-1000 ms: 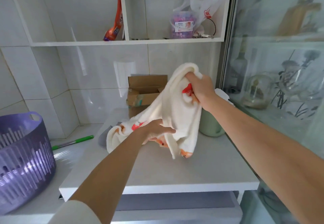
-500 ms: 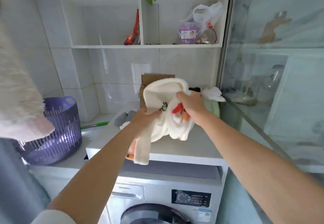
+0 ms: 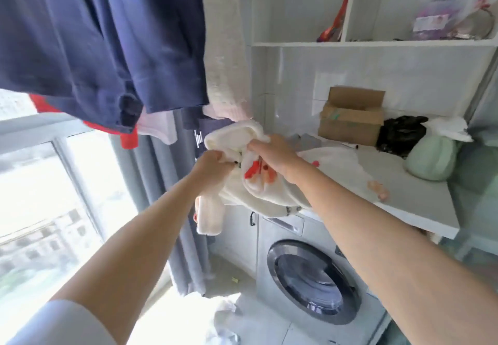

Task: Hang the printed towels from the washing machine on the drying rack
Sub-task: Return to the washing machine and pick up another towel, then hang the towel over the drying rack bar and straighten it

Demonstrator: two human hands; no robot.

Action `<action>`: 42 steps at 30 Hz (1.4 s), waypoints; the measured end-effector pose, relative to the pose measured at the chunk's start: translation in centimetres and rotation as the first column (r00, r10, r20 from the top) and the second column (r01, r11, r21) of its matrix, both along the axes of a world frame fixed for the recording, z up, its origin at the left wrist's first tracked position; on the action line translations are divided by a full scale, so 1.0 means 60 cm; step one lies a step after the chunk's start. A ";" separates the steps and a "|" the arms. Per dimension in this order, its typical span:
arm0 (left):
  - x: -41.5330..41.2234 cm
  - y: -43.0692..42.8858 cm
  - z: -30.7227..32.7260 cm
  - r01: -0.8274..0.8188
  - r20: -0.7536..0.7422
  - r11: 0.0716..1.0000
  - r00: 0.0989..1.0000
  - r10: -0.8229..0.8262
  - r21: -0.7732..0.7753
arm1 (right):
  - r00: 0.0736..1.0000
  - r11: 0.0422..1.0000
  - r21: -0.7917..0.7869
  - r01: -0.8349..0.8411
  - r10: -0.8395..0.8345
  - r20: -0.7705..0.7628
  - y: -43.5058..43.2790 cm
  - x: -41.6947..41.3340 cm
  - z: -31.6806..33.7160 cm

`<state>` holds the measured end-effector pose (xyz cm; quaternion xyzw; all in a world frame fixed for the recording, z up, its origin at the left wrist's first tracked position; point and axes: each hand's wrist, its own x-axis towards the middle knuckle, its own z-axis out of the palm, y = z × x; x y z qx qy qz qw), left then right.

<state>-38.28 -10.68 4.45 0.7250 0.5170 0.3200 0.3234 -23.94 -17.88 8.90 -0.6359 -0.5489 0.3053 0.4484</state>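
Both hands hold one towel (image 3: 258, 182) up in the air, just left of the counter (image 3: 420, 204) over the washer (image 3: 315, 277). Left hand (image 3: 213, 165) is fisted on the top fold; right hand (image 3: 272, 154) is closed on bunched cloth beside it. Fabric looks soft, floppy and light — thick pile, maybe damp, so it sags. Best hold is probably two corners of one edge, spread apart. A second towel (image 3: 339, 166) lies on the counter. Dark clothes (image 3: 107, 48) hang upper left — the rack itself isn't visible.
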 end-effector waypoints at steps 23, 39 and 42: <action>-0.751 -0.490 0.051 -0.642 -0.017 0.759 0.762 0.647 0.105 | 0.783 0.786 0.017 -0.618 0.617 -0.072 -0.280 -0.757 0.006; -0.969 -0.844 0.202 -0.959 0.108 0.208 0.232 0.967 0.194 | 0.277 0.246 0.306 -0.920 0.959 0.062 -0.531 -1.128 0.111; -0.983 -0.873 0.225 -0.951 -0.045 0.203 0.198 0.979 0.233 | 0.219 0.178 0.319 -0.931 0.971 0.098 -0.558 -1.160 0.123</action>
